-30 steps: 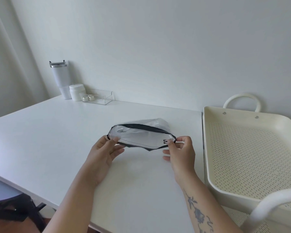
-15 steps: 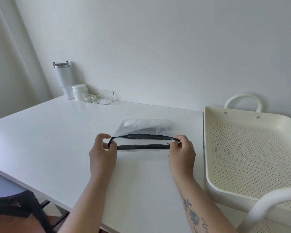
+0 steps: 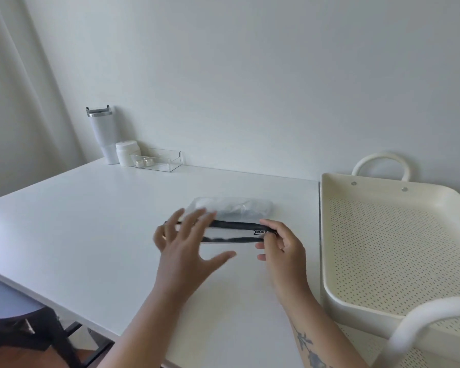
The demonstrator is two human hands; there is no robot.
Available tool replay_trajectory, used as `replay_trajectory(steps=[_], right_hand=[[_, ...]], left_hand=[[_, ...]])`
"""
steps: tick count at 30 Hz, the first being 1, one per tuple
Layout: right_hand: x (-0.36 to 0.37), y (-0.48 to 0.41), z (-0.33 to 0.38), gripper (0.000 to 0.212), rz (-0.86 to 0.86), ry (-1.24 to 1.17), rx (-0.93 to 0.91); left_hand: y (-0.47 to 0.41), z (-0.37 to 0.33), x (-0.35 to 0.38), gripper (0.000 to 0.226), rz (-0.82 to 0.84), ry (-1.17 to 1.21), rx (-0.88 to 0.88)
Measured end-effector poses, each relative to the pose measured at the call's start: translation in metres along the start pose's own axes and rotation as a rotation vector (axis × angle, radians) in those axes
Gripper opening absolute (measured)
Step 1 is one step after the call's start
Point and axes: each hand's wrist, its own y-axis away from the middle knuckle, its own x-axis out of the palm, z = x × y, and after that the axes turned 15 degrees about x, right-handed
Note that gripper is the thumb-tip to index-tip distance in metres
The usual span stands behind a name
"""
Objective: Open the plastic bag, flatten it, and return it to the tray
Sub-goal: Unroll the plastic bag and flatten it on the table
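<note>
A clear plastic bag [image 3: 234, 212] with two black zip strips along its mouth lies on the white table [image 3: 91, 221], its mouth facing me and standing slightly apart. My right hand [image 3: 282, 248] pinches the right end of the black strips beside a small printed label. My left hand [image 3: 186, 245] hovers over the bag's left end with fingers spread, blurred by motion and holding nothing. The cream perforated tray [image 3: 329, 235] sits to the right of the table and holds nothing.
At the table's back left corner stand a white tumbler [image 3: 102, 136], a white jar [image 3: 126, 154] and a clear plastic box [image 3: 158, 160] with two small containers. The tray has white loop handles [image 3: 380, 162] at both ends. A dark chair [image 3: 24, 333] is at the lower left.
My left hand has let go of the bag's left end and opened, now spread above it. The bag has settled lower on the table; my right hand keeps its pinch.
</note>
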Motion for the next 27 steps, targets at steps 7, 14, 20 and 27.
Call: replay_trajectory(steps=[7,14,20,27], right_hand=[[-0.004,0.009,-0.007,0.051,0.273,0.152,-0.036],[0.001,-0.011,-0.008,0.049,0.126,0.34,-0.256],[0.003,-0.018,-0.009,0.035,0.113,0.423,-0.331],[0.009,-0.024,-0.006,0.014,0.12,0.571,-0.365]], left_hand=[[-0.003,-0.01,0.011,0.003,-0.113,0.009,0.201],[-0.003,-0.016,0.011,0.018,-0.067,0.0,0.216],[-0.005,-0.018,0.007,0.01,-0.071,0.071,0.258],[0.003,-0.021,0.005,0.025,0.013,0.148,0.22]])
